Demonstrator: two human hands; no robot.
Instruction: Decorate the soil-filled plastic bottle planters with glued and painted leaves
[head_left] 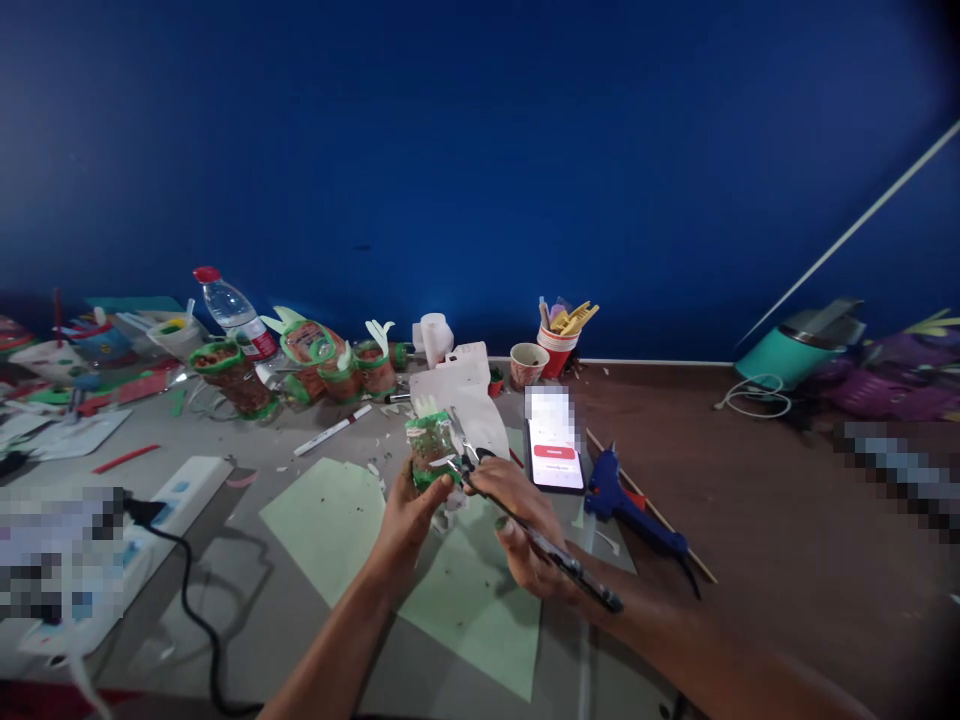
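Near the middle of the table, my left hand [412,515] is closed round a small brown pot [431,445] with green bands at its rim and base. Pale finger-like pieces stick up from its top. My right hand [517,515] grips a long, thin dark-handled tool [574,570]. Its light, metallic-looking tip is at the pot's right side, and whether it touches is unclear. The tool's exact kind does not show. Beneath both hands lie sheets of pale green paper [480,610] with small specks and scraps on them.
A phone [555,460] with a lit screen lies right of the hands, beside a blue glue gun [637,510] and a thin wooden stick [694,555]. Paper cups [529,362], several decorated pots [232,380] and a plastic bottle [236,315] stand behind. A white power strip [180,510] sits left.
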